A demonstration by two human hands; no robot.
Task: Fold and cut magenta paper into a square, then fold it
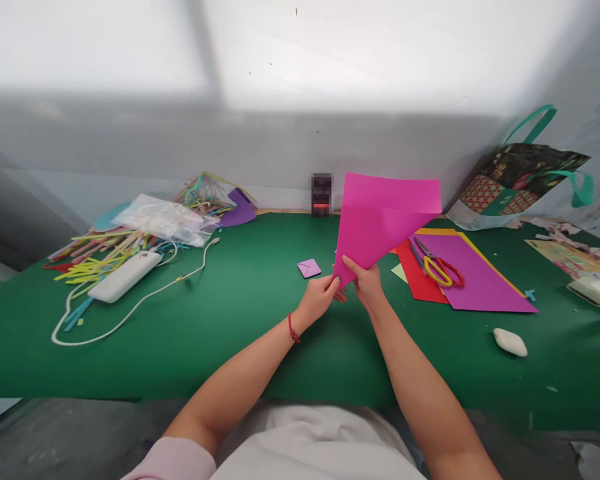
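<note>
A bright pink sheet of paper (380, 217), folded over into a pointed shape, is held upright above the green table (240, 313). My left hand (321, 298) pinches its lower corner from the left. My right hand (366, 283) grips the same corner from the right, thumb up along the paper's edge. A small folded purple piece (309, 268) lies on the table just left of my hands.
Yellow-handled scissors (439, 267) rest on purple, red and yellow sheets (480, 283) at right. A white oval object (510, 341), a patterned bag (517, 177), a white power bank (125, 275) with cable, coloured strips (97, 250) and a plastic bag (163, 220) lie around.
</note>
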